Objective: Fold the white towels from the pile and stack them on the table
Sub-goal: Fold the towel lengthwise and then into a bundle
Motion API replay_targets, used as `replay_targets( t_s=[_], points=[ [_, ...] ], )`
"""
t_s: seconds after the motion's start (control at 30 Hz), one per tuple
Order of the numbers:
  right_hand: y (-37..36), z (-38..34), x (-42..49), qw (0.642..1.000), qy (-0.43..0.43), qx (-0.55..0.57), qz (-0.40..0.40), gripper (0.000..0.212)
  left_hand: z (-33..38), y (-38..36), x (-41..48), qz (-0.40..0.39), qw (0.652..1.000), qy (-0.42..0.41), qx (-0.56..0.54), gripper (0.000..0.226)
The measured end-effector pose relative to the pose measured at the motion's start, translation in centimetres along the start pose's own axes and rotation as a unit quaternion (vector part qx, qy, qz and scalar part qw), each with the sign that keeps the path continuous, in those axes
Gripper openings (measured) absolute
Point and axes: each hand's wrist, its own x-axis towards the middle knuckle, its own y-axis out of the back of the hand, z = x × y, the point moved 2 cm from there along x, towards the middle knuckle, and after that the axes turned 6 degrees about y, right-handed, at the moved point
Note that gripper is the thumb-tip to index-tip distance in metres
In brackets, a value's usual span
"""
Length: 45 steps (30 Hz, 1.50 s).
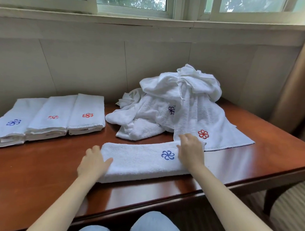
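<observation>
The right hand (190, 152) lies flat on the right end of one folded towel (139, 162). Its fingers (185, 139) are straight and spread, and they press down and hold nothing. The left hand (93, 163) is at the left end of the same towel. Its thumb lies straight on top and its fingers are bent a little against the end. I cannot tell if they grip it or just touch it.

This towel is white, thick and fluffy. It is folded into a long strip and lies near the front edge of the table (32, 171). It has one blue flower (167, 154) sewn on it, just beside the right hand.

Behind it is one pile (166, 102) of white towels, all crumpled and soft. One towel from the pile (218, 121) hangs down and spreads flat on the table, with one red flower on it. One dark blue flower shows higher up in the pile.

On the left are three stacks (50, 118) of folded towels, side by side and touching. The top ones show one blue flower and two red flowers.

The table is brown wood, smooth and shiny. Two knees (154, 225) in light blue cloth show below it.
</observation>
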Motion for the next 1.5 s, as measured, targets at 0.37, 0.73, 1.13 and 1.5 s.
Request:
replay_targets(
  t_s=[0.37,0.73,1.13,1.5],
  points=[
    [-3.9,-0.7,-0.5,0.973,-0.010,0.064,-0.220,0.055,1.2,-3.8,0.9,-0.054,0.986,-0.127,0.091,0.067],
    [-2.2,-0.2,-1.0,0.973,-0.182,0.051,-0.130,0.058,-1.6,-1.5,1.0,-0.045,0.995,-0.034,-0.077,0.053],
    [-2.5,0.9,-1.1,0.973,-0.116,0.084,-0.181,0.050,-2.5,-0.4,2.4,-0.108,0.957,0.033,-0.267,0.046],
    [-2.1,-5.5,1.2,0.938,0.053,0.046,-0.340,0.058,-5.2,1.2,2.9,-0.006,0.772,0.234,-0.591,0.059]
  ],
)
